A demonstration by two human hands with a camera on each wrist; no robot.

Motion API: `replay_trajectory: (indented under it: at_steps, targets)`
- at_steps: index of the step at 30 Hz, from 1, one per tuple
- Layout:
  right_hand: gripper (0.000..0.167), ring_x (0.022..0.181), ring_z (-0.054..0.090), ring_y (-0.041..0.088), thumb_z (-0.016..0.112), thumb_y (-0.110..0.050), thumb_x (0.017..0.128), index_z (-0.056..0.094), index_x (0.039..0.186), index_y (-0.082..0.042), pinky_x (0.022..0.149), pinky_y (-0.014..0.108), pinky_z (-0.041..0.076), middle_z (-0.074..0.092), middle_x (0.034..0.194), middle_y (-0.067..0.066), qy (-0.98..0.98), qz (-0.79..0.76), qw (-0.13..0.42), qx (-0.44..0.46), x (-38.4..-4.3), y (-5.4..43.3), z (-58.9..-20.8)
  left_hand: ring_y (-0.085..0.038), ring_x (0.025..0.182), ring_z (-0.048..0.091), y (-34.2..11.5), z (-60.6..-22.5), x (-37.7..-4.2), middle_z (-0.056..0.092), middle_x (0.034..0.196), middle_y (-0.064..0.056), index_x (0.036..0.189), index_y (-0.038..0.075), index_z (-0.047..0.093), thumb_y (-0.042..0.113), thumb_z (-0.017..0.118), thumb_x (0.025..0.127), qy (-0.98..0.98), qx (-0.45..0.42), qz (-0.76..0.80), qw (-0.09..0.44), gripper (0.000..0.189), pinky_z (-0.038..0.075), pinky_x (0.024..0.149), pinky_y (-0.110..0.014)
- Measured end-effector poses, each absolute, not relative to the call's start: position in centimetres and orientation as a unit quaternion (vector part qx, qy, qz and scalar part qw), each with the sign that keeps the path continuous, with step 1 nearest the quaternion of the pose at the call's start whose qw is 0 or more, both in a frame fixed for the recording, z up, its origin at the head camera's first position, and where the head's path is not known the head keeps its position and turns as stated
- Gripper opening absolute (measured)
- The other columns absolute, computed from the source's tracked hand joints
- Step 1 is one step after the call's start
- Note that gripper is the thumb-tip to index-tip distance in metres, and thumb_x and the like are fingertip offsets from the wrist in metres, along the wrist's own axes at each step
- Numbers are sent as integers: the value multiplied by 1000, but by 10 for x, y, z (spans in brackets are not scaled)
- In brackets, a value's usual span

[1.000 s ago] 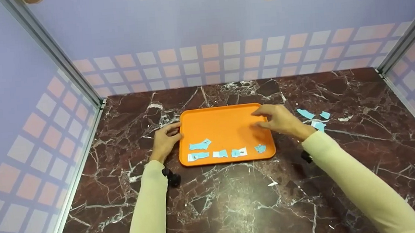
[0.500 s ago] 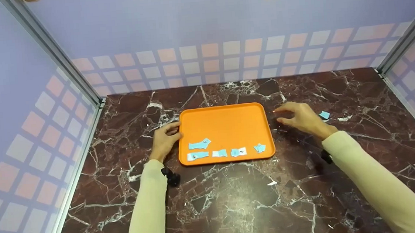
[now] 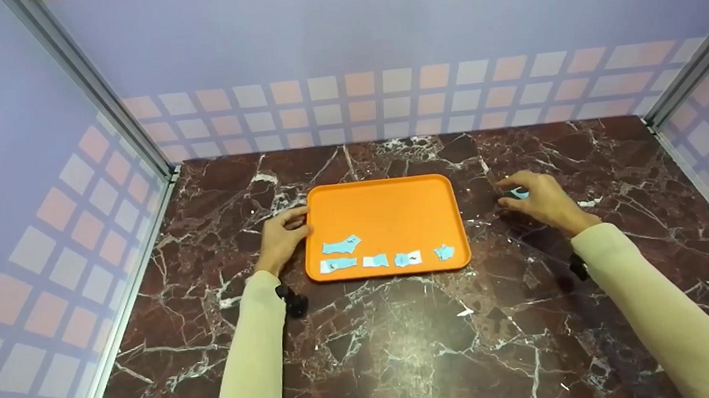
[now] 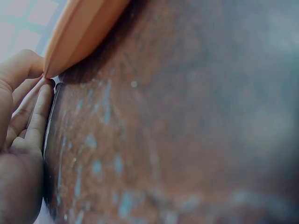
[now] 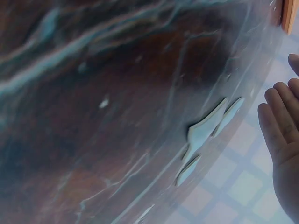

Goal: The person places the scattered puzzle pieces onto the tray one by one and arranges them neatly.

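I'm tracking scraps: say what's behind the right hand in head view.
Behind the right hand, a bit of blue paper shows between thumb and fingers; the hand covers the rest. The right wrist view shows three scraps on the table.

- Tray [image 3: 387, 212]: centre of the head frame, on the surface [image 3: 367, 356]
- Paper pieces [image 3: 375, 261]: row along its lower edge; another piece [image 3: 339, 247] above the leftmost
- Left hand [image 3: 281, 237]: touching its left rim
- Right hand [image 3: 543, 202]: right of it
- Wall [image 3: 341, 35]: behind, frame top

The left hand [image 3: 280, 238] grips the orange tray [image 3: 387, 209], right hand [image 3: 544, 200] beside blue scrap [image 3: 520, 193].
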State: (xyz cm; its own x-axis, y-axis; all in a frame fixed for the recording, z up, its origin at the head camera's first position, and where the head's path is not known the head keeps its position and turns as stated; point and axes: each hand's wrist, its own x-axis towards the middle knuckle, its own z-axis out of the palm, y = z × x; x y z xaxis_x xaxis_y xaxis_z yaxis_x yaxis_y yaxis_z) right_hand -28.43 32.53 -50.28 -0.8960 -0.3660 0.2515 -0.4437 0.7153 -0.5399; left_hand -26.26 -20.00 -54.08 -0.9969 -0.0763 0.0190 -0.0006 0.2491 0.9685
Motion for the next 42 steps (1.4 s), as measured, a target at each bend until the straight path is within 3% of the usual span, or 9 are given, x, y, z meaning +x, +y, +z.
replay_trajectory:
  at_steps: [9, 16, 26, 36, 42]
  targets:
    - [35, 111, 67, 50, 81, -6, 94, 73, 126, 6, 95, 64, 55, 70, 124, 26, -931, 312, 43, 183, -282, 339, -504, -37, 118, 65, -197, -537, -262, 69, 131, -25, 131, -7, 72, -9, 74, 88, -785, 21, -618, 32, 43, 52, 92, -20]
    - [37, 102, 70, 48, 81, -9, 95, 73, 127, 6, 90, 63, 55, 69, 123, 26, -939, 298, 40, 169, -281, 350, -505, -31, 117, 65, -199, -538, -264, 70, 133, -19, 132, -1, 73, -6, 75, 90, -790, 26, -611, 25, 42, 54, 94, -25]
    - [32, 100, 69, 47, 83, -6, 92, 74, 120, 9, 88, 62, 55, 70, 116, 27, -939, 294, 61, 165, -281, 358, -509, -31, 119, 65, -199, -539, -265, 69, 133, -19, 131, -2, 74, -7, 75, 89, -790, 29, -612, 25, 42, 54, 99, -31]
    - [33, 105, 68, 48, 81, -4, 94, 72, 122, 10, 90, 62, 55, 68, 113, 27, -945, 290, 36, 144, -279, 364, -513, -31, 118, 65, -200, -542, -263, 70, 134, -18, 132, -2, 74, -7, 75, 90, -791, 35, -611, 25, 42, 55, 95, -26]
    - [32, 95, 67, 43, 83, -6, 92, 74, 118, 11, 84, 59, 55, 67, 107, 24, -946, 275, 59, 160, -280, 364, -515, -31, 117, 66, -199, -541, -263, 70, 132, -19, 131, -2, 74, -8, 75, 89, -790, 31, -612, 29, 42, 55, 95, -26]
